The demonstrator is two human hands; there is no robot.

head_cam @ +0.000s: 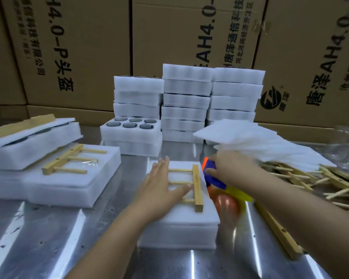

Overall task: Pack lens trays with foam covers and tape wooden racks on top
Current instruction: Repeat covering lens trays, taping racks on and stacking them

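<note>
A covered white foam lens tray (181,224) lies in front of me on the metal table. A wooden rack (196,187) with thin dowels lies on its foam cover. My left hand (162,185) presses flat on the rack's dowels, fingers straight. My right hand (229,170) grips a blue, yellow and orange tape dispenser (220,185) at the tray's right edge, beside the rack's bar; the dispenser is blurred.
Packed trays with racks (69,164) lie stacked at the left. Behind stand foam tray stacks (187,101), one open tray showing dark lenses (129,124). Thin foam covers (256,141) and loose wooden racks (318,182) pile at the right. Cardboard cartons (79,47) wall the back.
</note>
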